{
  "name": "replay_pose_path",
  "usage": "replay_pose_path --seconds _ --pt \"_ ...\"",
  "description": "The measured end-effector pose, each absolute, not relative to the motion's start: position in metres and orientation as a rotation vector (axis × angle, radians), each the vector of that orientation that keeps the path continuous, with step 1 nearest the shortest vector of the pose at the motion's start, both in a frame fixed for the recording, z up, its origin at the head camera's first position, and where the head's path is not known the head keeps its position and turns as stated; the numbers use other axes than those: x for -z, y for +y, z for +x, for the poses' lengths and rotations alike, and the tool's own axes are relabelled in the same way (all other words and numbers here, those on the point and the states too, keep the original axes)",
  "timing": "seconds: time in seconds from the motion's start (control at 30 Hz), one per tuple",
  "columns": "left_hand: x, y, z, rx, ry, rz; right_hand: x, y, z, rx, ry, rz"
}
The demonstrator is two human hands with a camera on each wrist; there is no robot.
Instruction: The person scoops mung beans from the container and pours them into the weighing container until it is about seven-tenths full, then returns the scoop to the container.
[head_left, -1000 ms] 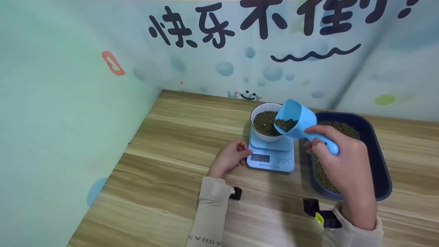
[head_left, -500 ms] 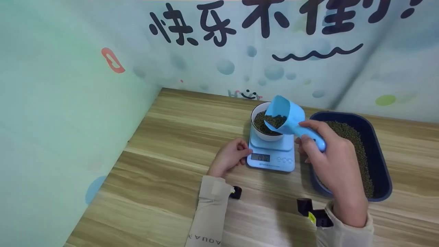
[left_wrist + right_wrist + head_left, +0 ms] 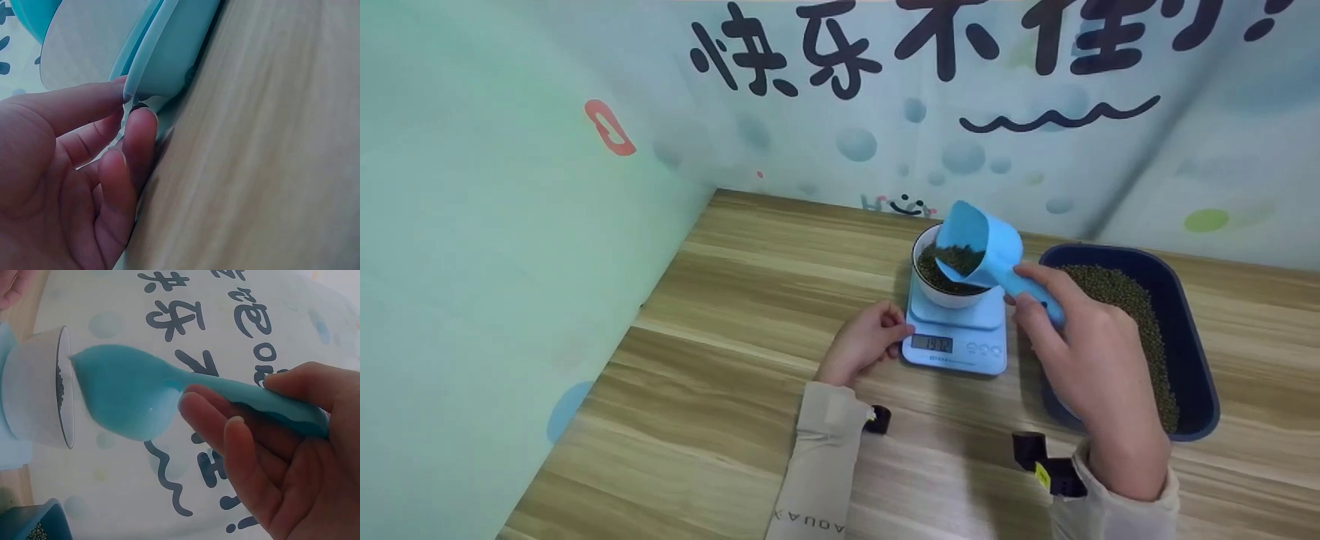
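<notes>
My right hand [image 3: 1099,352] grips the handle of a light-blue scoop [image 3: 1003,247], which is tilted with its mouth over a white dark-rimmed bowl [image 3: 952,298]. Small green beans, like mung beans, lie in the scoop and the bowl. In the right wrist view the scoop [image 3: 126,394] points its lip at the bowl's rim, fingers and thumb along the handle. The bowl stands on a blue kitchen scale [image 3: 960,364] with digits on its display. My left hand [image 3: 864,343] pinches the scale's left edge; in the left wrist view thumb and fingertips meet at that edge [image 3: 152,62].
A dark-blue basin [image 3: 1194,367] of green beans stands right of the scale, partly hidden by my right hand. Behind the wooden table [image 3: 720,315] hangs a printed cloth backdrop [image 3: 810,150], and another pale-green cloth side [image 3: 495,262] borders it on the left.
The right hand has moved the scoop left, further over the bowl, and has been nearly still over the last half second. The scale's readout rose at first. The left hand stays put.
</notes>
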State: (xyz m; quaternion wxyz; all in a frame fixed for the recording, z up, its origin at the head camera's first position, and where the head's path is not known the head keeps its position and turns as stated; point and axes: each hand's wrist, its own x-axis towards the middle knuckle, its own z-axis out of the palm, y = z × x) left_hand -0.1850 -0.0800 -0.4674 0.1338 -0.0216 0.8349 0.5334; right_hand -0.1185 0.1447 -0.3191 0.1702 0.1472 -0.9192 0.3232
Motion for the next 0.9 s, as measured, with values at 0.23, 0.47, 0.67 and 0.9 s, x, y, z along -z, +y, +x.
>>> replay_pose_path --seconds 0.23,0.47,0.67,0.9 --pt "0.4673 -0.0798 -0.1856 -1.529 2.427 -0.058 0.3189 0.1474 -0.118 -0.887 -2.62 0.402" --pt "0.4707 -0.0806 -0.1866 -1.556 2.412 -0.057 0.3203 0.1492 -0.1192 -0.859 -2.629 0.454" --pt "0.4702 -0.0807 -0.1867 -1.546 2.422 -0.047 0.3223 0.1508 -0.121 -0.854 -2.64 0.499" --pt "0.4688 -0.0804 -0.1864 -1.55 2.417 -0.048 0.3222 0.1507 -0.1207 -0.879 -2.66 0.486"
